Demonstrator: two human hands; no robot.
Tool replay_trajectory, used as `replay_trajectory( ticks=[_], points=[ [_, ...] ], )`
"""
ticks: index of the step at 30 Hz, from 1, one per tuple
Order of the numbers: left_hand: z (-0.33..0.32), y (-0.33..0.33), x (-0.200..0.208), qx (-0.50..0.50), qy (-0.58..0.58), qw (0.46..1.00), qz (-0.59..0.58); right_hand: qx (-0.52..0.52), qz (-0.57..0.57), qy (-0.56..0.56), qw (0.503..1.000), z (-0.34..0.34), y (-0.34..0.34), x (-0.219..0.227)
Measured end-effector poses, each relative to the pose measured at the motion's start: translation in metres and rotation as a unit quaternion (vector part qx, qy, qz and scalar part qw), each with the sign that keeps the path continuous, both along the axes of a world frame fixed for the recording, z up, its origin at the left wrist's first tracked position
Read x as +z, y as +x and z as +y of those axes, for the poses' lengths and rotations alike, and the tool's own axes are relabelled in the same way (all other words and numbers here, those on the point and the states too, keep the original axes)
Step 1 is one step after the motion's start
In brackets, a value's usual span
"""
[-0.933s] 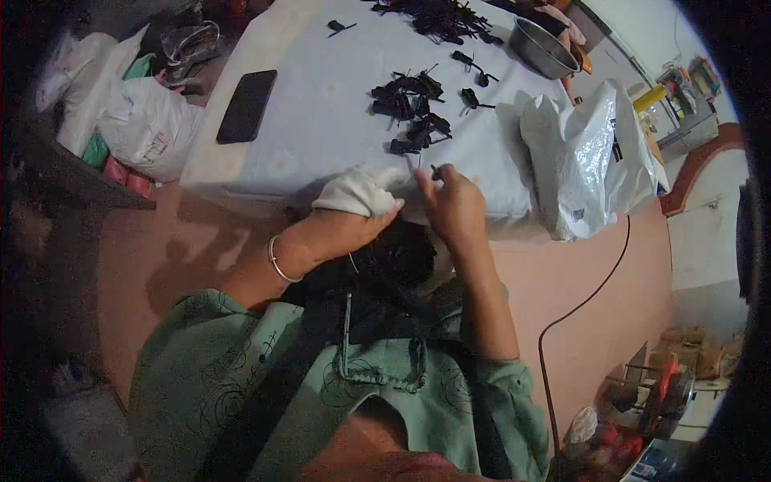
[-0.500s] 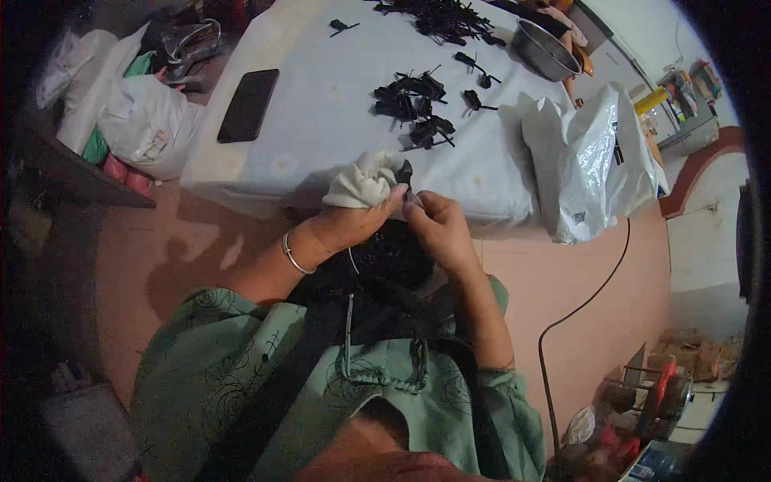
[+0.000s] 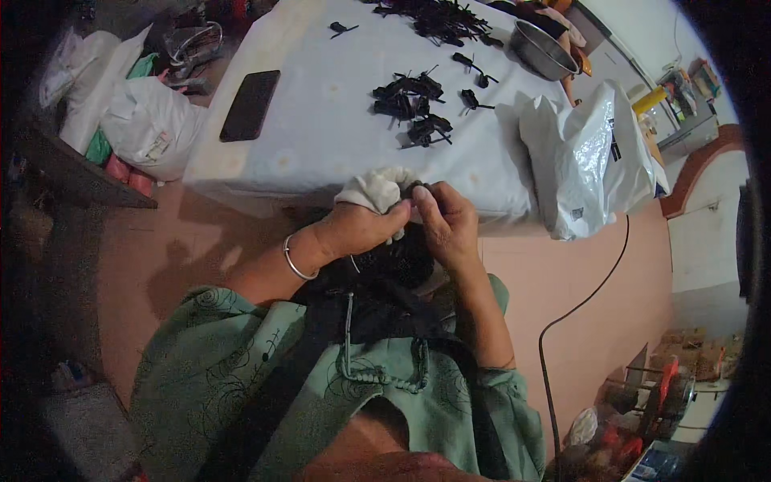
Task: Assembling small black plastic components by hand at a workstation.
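Note:
My left hand (image 3: 365, 226), a bangle at its wrist, is closed at the near edge of the table. White cloth (image 3: 373, 190) covers its fingers, while the thumb is bare. Pinched between both hands is a small black piece (image 3: 412, 191), mostly hidden by fingers and cloth. My right hand (image 3: 451, 221) is closed, its thumb and forefinger pressed on that piece. Beyond the hands lie small black pieces with thin stems, gathered in a cluster (image 3: 409, 96). A larger heap of them (image 3: 438, 22) sits at the far side.
On the white-covered table (image 3: 297, 153) are a dark phone (image 3: 250, 106), a metal bowl (image 3: 544, 50) and a white plastic bag (image 3: 574, 169). More bags (image 3: 152, 120) are piled at the left. A black cable (image 3: 582, 293) runs over the floor at the right.
Both hands have drawn closer together and the right fingers have turned over the black piece, which now shows less. The white cloth has shifted slightly right and down.

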State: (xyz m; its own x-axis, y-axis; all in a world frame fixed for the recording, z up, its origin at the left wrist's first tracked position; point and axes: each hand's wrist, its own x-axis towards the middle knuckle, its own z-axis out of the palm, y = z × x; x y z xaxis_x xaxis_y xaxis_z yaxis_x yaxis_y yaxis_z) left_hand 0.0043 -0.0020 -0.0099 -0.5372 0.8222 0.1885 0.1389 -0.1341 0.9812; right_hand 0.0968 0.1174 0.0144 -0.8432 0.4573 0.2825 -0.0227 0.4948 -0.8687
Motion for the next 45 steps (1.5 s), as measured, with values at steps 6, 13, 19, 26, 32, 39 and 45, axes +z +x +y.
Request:
replay_trajectory(
  ticks=[6, 13, 19, 26, 32, 39, 45],
  points=[
    [0.005, 0.000, 0.013, 0.088, 0.030, 0.942, 0.324, 0.027, -0.015, 0.009, 0.999, -0.002, 0.005, -0.014],
    [0.007, 0.002, -0.001, 0.111, 0.020, 0.883, 0.455, 0.006, 0.038, -0.052, 0.998, -0.006, 0.000, -0.045],
    [0.006, 0.007, 0.010, 0.109, 0.027, 0.944, 0.309, 0.034, 0.034, -0.060, 0.997, -0.002, 0.000, -0.044],
    [0.008, 0.008, 0.008, 0.100, 0.022, 0.924, 0.368, 0.045, 0.012, -0.186, 0.981, -0.002, -0.002, -0.042],
    [0.009, -0.010, -0.001, 0.078, -0.010, 0.991, 0.110, 0.027, -0.068, -0.048, 0.996, 0.012, 0.013, -0.024],
    [0.006, -0.007, 0.001, 0.029, -0.058, 0.996, 0.064, 0.076, 0.023, -0.014, 0.997, 0.020, 0.015, -0.036],
    [0.003, 0.003, 0.013, -0.004, 0.009, 0.991, 0.133, 0.087, 0.007, -0.205, 0.975, 0.007, 0.012, -0.021]
  ],
)
